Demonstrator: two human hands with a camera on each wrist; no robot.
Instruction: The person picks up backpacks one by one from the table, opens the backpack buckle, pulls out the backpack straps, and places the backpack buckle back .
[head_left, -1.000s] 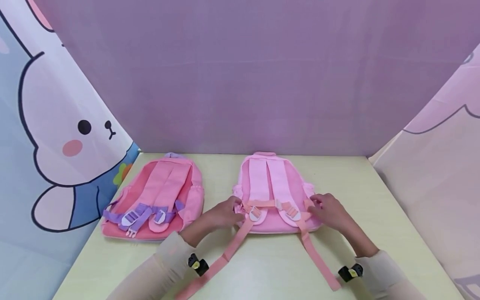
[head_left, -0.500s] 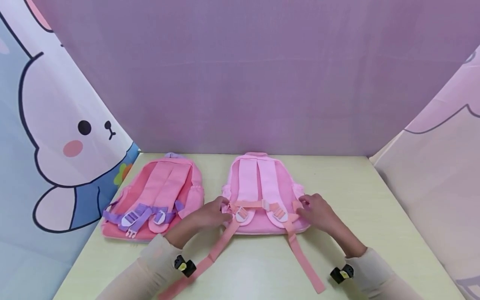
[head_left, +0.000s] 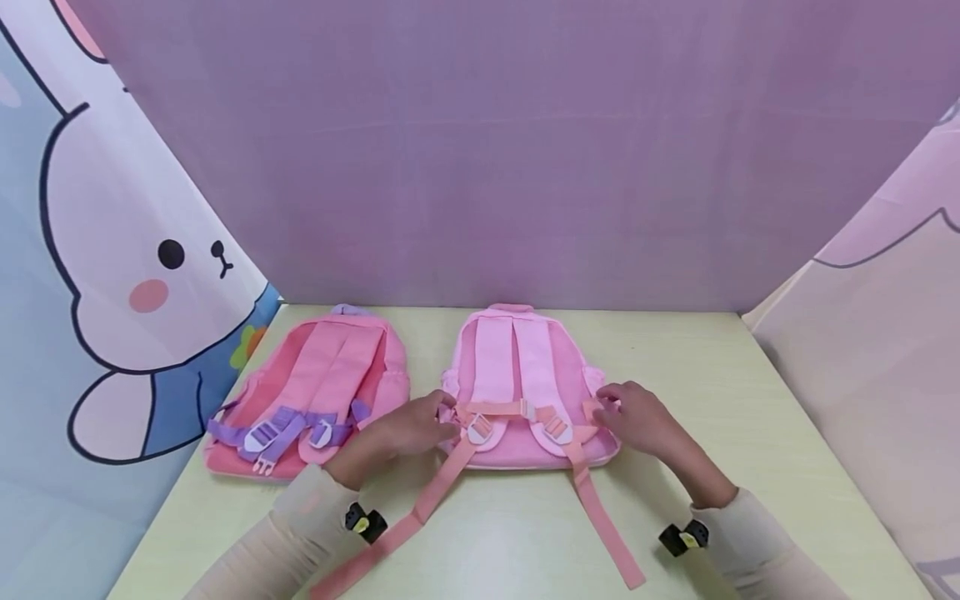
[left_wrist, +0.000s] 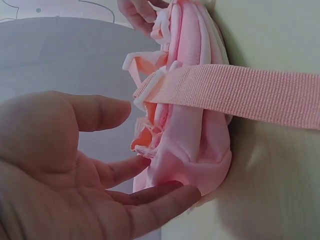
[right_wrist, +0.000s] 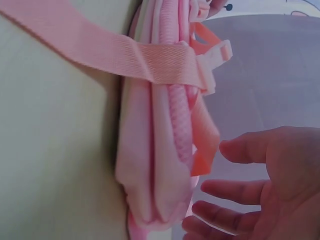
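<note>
A light pink backpack (head_left: 531, 358) lies on the table with its shoulder straps up, its grab handle toward the back wall. Two peach webbing straps (head_left: 606, 525) trail from its buckles toward the table's near edge. My left hand (head_left: 420, 423) is at the bag's left side. In the left wrist view its lower fingers (left_wrist: 165, 206) touch the pink fabric, while the thumb stands apart. On the opposite side is my right hand (head_left: 639, 418), fingers extended. The right wrist view shows the fingertips (right_wrist: 202, 209) close against the bag's side; whether all touch cannot be told.
To the left lies a second, coral-pink backpack (head_left: 322, 358) with purple straps and white buckles. My left forearm passes near its lower right edge. A purple cloth wall (head_left: 510, 150) stands behind the pale table (head_left: 697, 358), with printed cloths on both sides.
The light pink backpack has slid left with both hands at its sides, closer to the coral-pink one. Most of that shift came in the first half second. The coral-pink backpack stays put.
</note>
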